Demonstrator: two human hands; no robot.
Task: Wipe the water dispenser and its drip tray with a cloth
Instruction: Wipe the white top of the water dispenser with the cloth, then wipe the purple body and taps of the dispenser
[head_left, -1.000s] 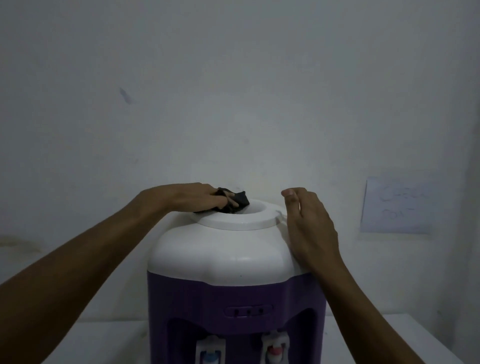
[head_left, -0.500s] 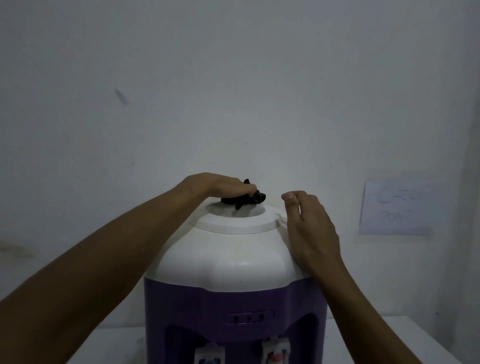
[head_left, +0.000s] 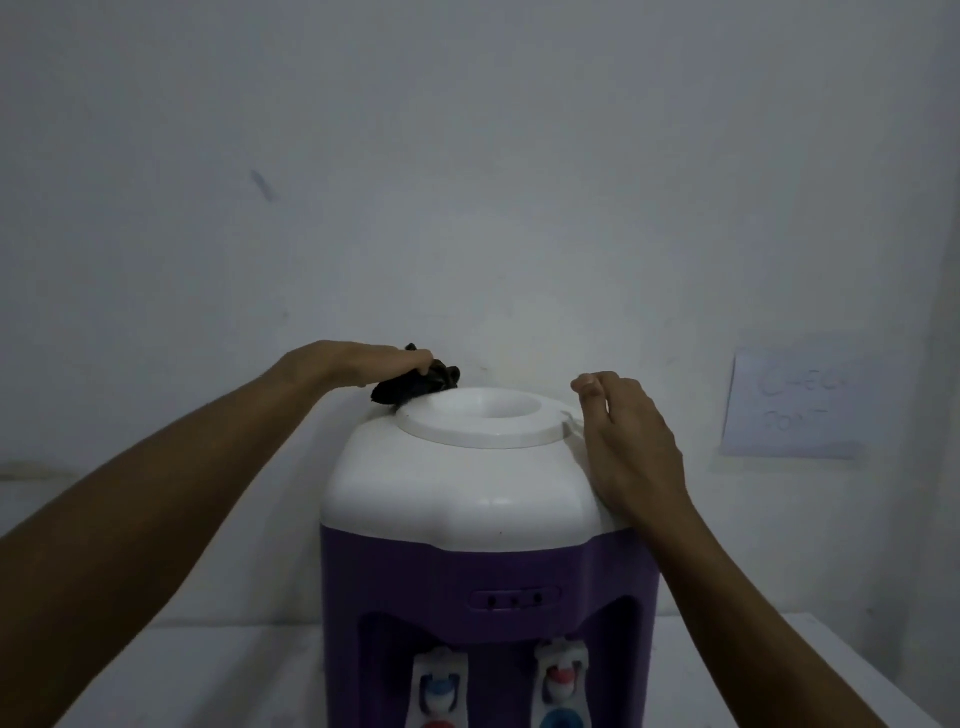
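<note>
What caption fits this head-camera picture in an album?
Left hand wipes a dark cloth behind the water dispenser collar; right hand steadies it.

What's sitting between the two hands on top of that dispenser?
In the head view, only the dispenser's round white top ring with its open hole lies between the left hand, holding the black cloth, and right hand.

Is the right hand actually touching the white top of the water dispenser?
Touching. The head view shows the right hand lying flat against the right shoulder of the dispenser's white top, with no gap visible.

Dim, bluish light; soft, slightly blurred, corners darkened.
</note>
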